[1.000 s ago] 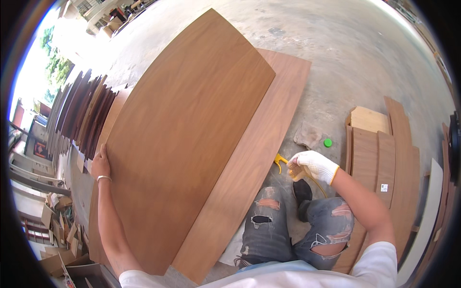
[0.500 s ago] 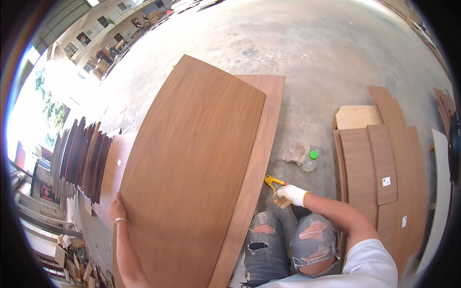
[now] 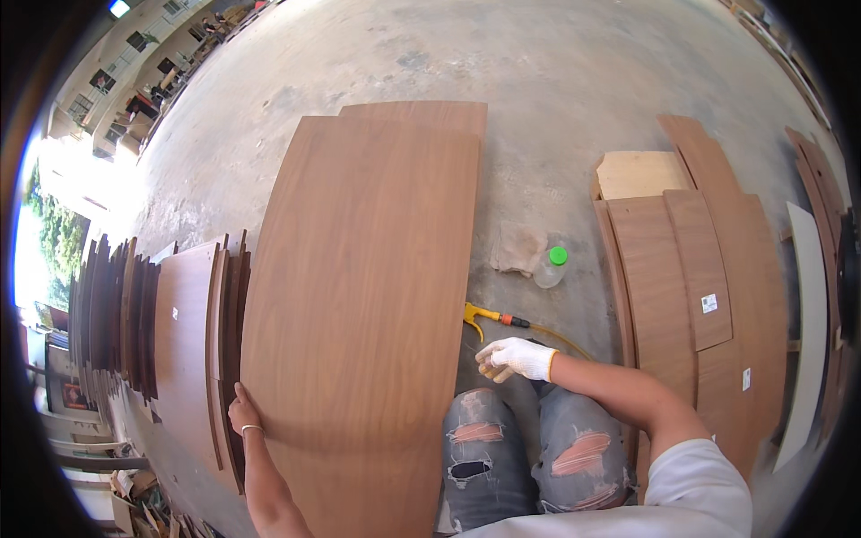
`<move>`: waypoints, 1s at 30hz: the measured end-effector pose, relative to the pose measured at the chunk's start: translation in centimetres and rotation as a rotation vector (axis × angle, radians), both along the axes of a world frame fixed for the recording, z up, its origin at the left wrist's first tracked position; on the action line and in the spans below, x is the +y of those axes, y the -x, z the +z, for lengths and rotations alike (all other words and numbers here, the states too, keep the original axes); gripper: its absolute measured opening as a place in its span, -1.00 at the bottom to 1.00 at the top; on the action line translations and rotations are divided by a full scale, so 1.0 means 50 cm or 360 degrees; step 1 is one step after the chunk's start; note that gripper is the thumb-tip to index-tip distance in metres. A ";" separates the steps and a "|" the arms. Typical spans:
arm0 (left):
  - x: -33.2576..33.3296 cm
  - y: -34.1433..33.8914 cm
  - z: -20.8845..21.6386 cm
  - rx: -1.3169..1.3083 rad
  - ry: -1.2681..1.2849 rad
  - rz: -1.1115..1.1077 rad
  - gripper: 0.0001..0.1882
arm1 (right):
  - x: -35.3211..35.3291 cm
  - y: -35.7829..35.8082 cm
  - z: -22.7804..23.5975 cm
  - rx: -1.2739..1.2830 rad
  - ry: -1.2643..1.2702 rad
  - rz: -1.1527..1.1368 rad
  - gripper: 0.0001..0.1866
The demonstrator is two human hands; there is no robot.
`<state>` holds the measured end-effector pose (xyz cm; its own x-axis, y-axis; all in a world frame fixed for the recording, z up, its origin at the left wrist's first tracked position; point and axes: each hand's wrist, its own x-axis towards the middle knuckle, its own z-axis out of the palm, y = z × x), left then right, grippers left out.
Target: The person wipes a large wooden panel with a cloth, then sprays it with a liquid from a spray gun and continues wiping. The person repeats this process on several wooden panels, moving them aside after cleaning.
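Note:
A large brown wooden board [image 3: 359,287] lies lengthwise in front of me, overlapping another board [image 3: 430,112] that shows past its far end. My left hand [image 3: 244,411] is bare and grips the top board's left edge. Over my knees, my right hand [image 3: 516,360] wears a white knitted glove; its fingers are loosely bent and apart, with nothing visible in them. Just beyond it is a yellow air blow gun [image 3: 480,314] beside the board's right edge, with an orange-and-black connector and a yellow hose [image 3: 560,338] running toward the right.
A clear bottle with a green cap [image 3: 558,256] and a crumpled cloth [image 3: 518,247] are on the concrete floor. Stacked wooden panels [image 3: 664,278] lie on my right. Upright dark panels [image 3: 117,314] line the left, with scraps [image 3: 157,511] at lower left.
The top board has turned, now lying more squarely over the lower one. My right hand has let go of the blow gun and drawn back from it. My left hand still grips the board.

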<state>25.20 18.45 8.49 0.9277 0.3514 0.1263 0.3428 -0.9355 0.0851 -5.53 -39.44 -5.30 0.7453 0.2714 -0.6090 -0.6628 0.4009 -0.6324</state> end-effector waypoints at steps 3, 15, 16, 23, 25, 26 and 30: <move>-0.009 0.007 -0.086 0.0082 0.0070 0.0051 -0.08 | -0.013 0.030 -0.021 0.0100 -0.0015 -0.0095 -0.54; 0.025 -0.057 -0.039 -0.0633 -0.0281 -0.0724 -0.79 | 0.034 -0.056 -0.044 0.0094 0.0182 0.0100 -0.54; 0.004 -0.052 -0.007 -0.0529 -0.0265 -0.0773 -0.80 | 0.039 -0.075 -0.046 0.0113 0.0170 0.0115 -0.54; 0.084 -0.013 -0.154 -0.0147 -0.0116 -0.0738 -0.70 | 0.101 -0.214 -0.007 0.0018 0.0630 0.0262 -0.39; 0.082 0.007 -0.231 0.0133 -0.0009 -0.0538 -0.57 | 0.094 -0.216 -0.015 0.0015 0.0794 0.0321 -0.37; 0.065 0.025 -0.257 0.0266 0.0100 -0.0430 -0.53 | 0.092 -0.212 -0.015 0.0027 0.0774 0.0330 -0.36; 0.024 0.047 -0.328 0.0028 0.0013 -0.0130 -0.48 | 0.095 -0.197 -0.030 -0.0145 0.0883 0.0286 -0.34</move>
<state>22.86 19.67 -7.90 0.9554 0.2753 0.1071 0.2668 -0.9598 0.0872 4.29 -34.68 -6.82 0.7730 0.0576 -0.6318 -0.6229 -0.1199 -0.7731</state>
